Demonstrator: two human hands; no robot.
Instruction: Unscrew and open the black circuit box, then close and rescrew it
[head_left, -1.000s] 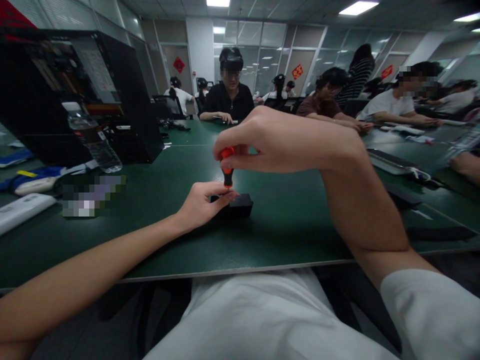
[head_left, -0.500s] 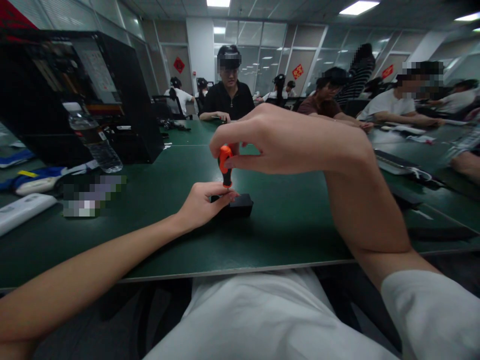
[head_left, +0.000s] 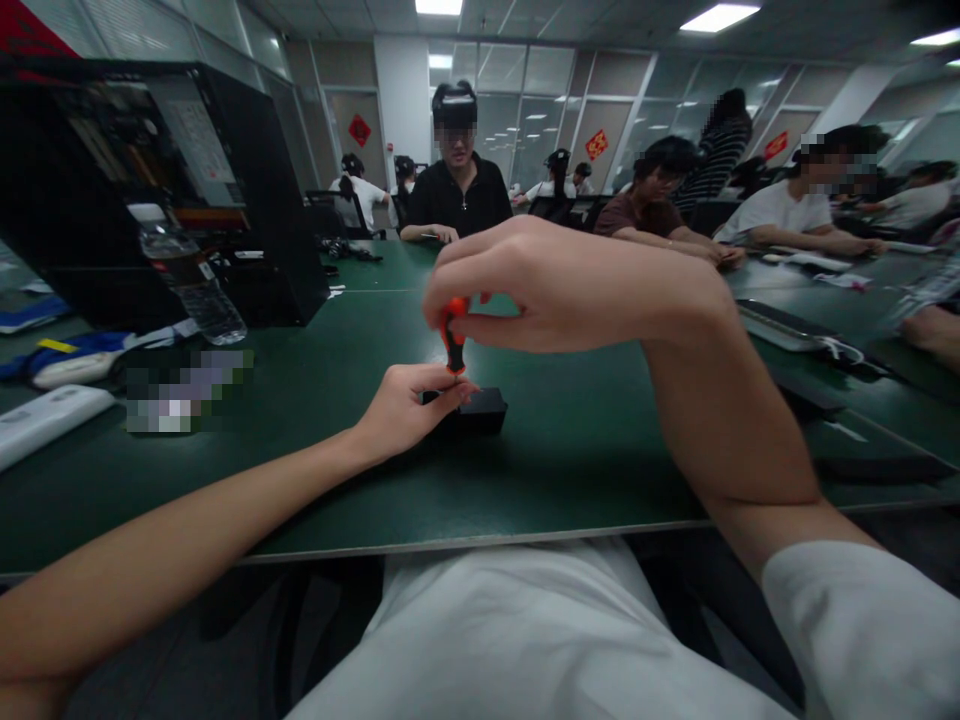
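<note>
My right grip (head_left: 517, 285) is closed around the orange-and-black screwdriver (head_left: 455, 345), nearly upright and pointing down at the black box (head_left: 484, 412), on the table (head_left: 585, 450) at my twelve o'clock. My left grip (head_left: 409, 402) sits at the box's nine o'clock, fingers drawn close by the screwdriver's lower end; what they pinch, I cannot tell. A bottle (head_left: 191, 283) stands at my ten o'clock

Orange and black screwdriver (head_left: 455, 352), nearly upright, tip hidden, black box (head_left: 486, 410) flat beneath, partly covered
</note>
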